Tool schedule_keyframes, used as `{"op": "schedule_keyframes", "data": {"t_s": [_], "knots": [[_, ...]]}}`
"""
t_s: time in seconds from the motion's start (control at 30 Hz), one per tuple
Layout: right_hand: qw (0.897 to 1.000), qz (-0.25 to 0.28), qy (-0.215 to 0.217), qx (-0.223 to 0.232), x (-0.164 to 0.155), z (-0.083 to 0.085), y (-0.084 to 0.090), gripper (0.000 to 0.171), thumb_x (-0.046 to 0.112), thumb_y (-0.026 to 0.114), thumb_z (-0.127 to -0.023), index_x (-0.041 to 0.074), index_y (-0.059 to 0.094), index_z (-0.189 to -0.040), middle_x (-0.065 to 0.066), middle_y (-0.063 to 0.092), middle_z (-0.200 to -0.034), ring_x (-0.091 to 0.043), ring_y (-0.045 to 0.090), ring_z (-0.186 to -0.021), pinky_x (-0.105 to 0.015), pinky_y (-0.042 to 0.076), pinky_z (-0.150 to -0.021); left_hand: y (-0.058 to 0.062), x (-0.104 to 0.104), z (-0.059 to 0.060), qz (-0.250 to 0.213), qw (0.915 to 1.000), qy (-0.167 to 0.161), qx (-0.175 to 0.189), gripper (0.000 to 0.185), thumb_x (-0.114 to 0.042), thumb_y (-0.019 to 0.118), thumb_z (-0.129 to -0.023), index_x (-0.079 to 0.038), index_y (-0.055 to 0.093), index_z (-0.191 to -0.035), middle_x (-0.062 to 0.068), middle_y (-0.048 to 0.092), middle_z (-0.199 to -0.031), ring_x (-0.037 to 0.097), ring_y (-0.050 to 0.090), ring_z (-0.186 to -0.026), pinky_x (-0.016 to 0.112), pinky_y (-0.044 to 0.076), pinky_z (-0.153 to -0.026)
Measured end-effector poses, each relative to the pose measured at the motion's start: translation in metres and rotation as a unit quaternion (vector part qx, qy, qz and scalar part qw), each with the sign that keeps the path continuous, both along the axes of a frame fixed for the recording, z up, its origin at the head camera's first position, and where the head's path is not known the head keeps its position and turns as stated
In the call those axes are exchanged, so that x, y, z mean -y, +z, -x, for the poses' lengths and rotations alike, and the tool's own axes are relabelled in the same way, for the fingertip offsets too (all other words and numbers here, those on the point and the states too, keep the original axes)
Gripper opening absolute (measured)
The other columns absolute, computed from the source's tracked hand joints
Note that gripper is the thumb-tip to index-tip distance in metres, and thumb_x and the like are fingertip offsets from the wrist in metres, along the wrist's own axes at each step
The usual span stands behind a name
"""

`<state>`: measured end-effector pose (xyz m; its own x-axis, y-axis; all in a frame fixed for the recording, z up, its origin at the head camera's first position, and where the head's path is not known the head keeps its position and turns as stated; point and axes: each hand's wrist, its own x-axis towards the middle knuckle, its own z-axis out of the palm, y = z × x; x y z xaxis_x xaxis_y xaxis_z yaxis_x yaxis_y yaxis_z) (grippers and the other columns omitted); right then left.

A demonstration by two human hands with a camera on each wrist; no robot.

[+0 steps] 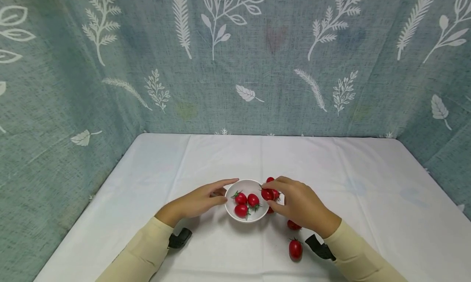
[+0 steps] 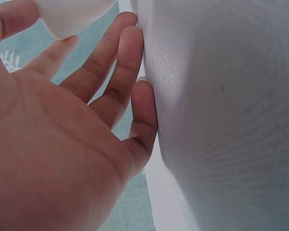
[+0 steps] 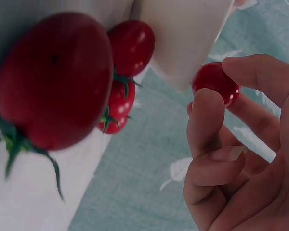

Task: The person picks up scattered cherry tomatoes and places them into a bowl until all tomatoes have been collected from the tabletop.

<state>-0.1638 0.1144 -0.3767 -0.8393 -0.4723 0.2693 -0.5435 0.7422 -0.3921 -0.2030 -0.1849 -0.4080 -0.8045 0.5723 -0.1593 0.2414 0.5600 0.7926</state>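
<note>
Loose cherry tomato (image 1: 295, 249) lay nearest – right hand (image 1: 299, 204) pinched another (image 1: 266, 194) at bowl (image 1: 245, 185) rim; left hand (image 1: 198, 201) spread, steadying. Slack pinch risked tomato rolling away.

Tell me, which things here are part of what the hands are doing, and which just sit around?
In use: white bowl with three tomatoes inside; pinched tomato; loose tomatoes on the cloth; left hand steadying the bowl; right hand.

Just there: white tablecloth; leaf-print backdrop.
</note>
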Motion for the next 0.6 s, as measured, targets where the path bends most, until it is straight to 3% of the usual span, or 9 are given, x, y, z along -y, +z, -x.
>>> {"op": "schedule_keyframes", "data": {"t_s": [0.2,0.37,0.47,0.6], "knots": [[1.000,-0.014,0.004,-0.010,0.007,-0.003,-0.004,0.043,0.025,0.083,-0.082,0.022,0.071,-0.123,-0.003,0.070,-0.115,-0.014,0.066,-0.087,-0.029,0.057,-0.072,0.001,0.000,0.000,-0.004,1.0000,-0.002,0.001,0.055,-0.025,0.054,-0.101,-0.036,0.039,-0.153,0.003,0.065,-0.124,0.019,0.060,-0.118,0.044,0.047,-0.100],[1.000,-0.024,0.006,0.003,0.011,-0.004,-0.008,0.043,0.026,0.082,-0.083,0.022,0.071,-0.124,-0.006,0.069,-0.121,-0.017,0.068,-0.093,-0.034,0.058,-0.076,0.000,0.000,0.000,-0.002,1.0000,-0.003,-0.003,0.055,-0.024,0.054,-0.101,-0.036,0.039,-0.153,0.003,0.065,-0.123,0.019,0.060,-0.117,0.044,0.048,-0.099],[1.000,-0.025,0.011,0.004,0.013,-0.004,-0.010,0.041,0.025,0.081,-0.083,0.021,0.071,-0.123,-0.007,0.069,-0.121,-0.016,0.067,-0.090,-0.033,0.057,-0.075,0.000,0.000,0.000,-0.001,1.0000,-0.002,-0.001,0.055,-0.025,0.053,-0.101,-0.037,0.039,-0.153,0.002,0.065,-0.123,0.018,0.060,-0.116,0.043,0.048,-0.099],[0.999,-0.024,0.024,0.007,0.016,-0.003,-0.010,0.039,0.024,0.080,-0.084,0.020,0.072,-0.122,-0.006,0.070,-0.117,-0.010,0.056,-0.076,-0.024,0.049,-0.065,0.000,0.001,0.000,-0.001,1.0000,0.004,0.007,0.056,-0.025,0.054,-0.101,-0.041,0.038,-0.152,-0.001,0.064,-0.123,0.016,0.059,-0.116,0.041,0.047,-0.100]]}}
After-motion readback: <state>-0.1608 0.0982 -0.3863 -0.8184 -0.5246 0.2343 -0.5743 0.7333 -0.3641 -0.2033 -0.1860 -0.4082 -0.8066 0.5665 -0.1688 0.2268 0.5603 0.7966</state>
